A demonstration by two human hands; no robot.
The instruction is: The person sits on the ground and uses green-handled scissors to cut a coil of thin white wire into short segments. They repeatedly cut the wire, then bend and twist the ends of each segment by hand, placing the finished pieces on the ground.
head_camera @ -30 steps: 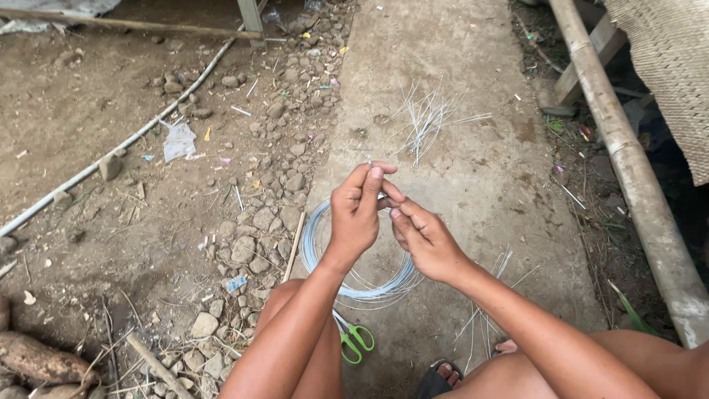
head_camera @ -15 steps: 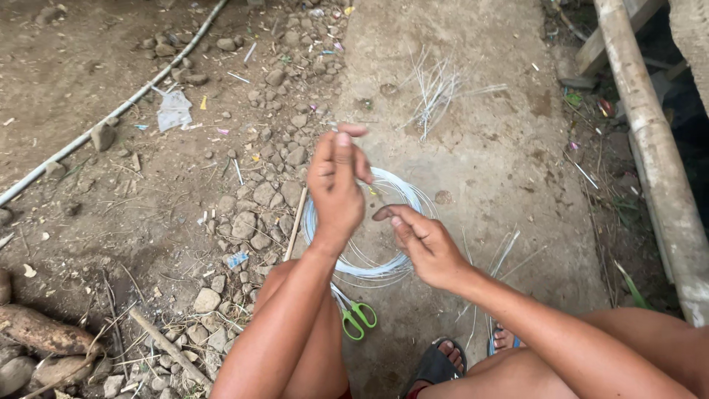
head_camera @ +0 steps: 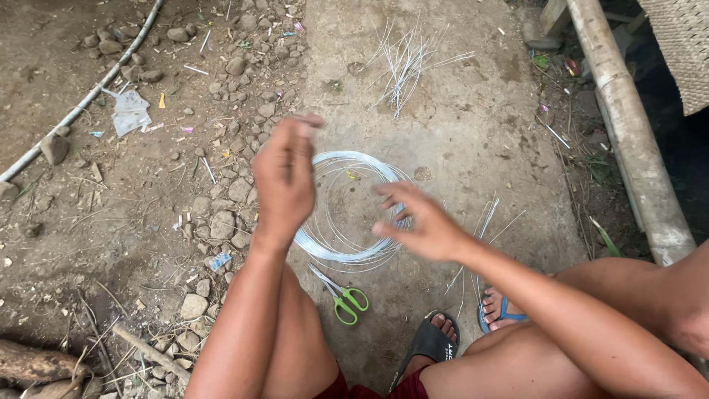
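Far left: a pale pipe (head_camera: 81,103) runs slantwise over bare earth, with a crumpled scrap of white plastic (head_camera: 130,118) just beside it. Near left corner: a brown log (head_camera: 37,362) lies on the ground among twigs. Between them, a band of loose stones (head_camera: 221,214) spreads from the far edge toward the person's knee.

Centre left: left hand (head_camera: 284,177), raised with its back to the camera, fingers (head_camera: 303,124) drawn together at the tips; whether they pinch a strand cannot be told. It hangs over the left rim of the wire coil.

Centre: coil of thin silvery wire (head_camera: 347,255), lying flat on the concrete slab (head_camera: 458,133), several loops loosely stacked. Near it, toward the person, green-handled scissors (head_camera: 341,294) lie on the slab, blades pointing far left.

Far centre: a bundle of cut wire lengths (head_camera: 406,59), fanned out on the slab, well apart from the coil.

Centre right: right hand (head_camera: 425,225), blurred, fingers (head_camera: 391,193) spread and holding nothing that can be seen, over the right side of the coil. More cut strands (head_camera: 487,218) lie just right of it.

Near centre: a black sandal (head_camera: 427,343) and a blue sandal (head_camera: 502,310) on the person's feet.

Right: a thick bamboo pole (head_camera: 628,125) runs from far to near along the slab's edge; woven matting (head_camera: 683,44) in the far right corner.
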